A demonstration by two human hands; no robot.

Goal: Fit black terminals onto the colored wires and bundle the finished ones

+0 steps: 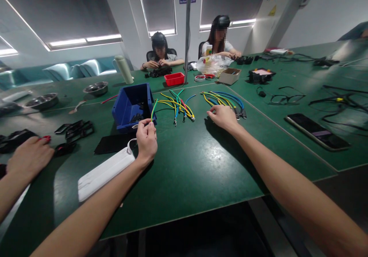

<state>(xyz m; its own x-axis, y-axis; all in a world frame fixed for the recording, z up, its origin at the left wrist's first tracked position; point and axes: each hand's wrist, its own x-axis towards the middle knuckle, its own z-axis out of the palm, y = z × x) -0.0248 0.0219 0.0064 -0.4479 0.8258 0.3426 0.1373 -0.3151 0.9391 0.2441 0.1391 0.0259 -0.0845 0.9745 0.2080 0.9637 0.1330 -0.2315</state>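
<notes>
My left hand (147, 141) is closed in a pinch around a yellow-green wire (154, 110), which stands up from the fingertips in front of the blue bin (117, 115). Dark small parts lie inside that bin. My right hand (224, 116) is at the near side of a bundle of yellow, green and blue wires (227, 96), its fingers bent and slightly apart, with nothing visible in them. Part of the bundle is hidden behind this hand. Between my hands lies a loose pile of coloured wires (175, 103) with metal terminals at their near ends.
A white face mask (106, 168) and a dark flat object (110, 144) lie beside my left forearm. Another person's hand (30, 157) is at far left near black frames (79, 129). At right are a phone (316, 131) and glasses (287, 99). Two people sit across, beyond a red tray (174, 79).
</notes>
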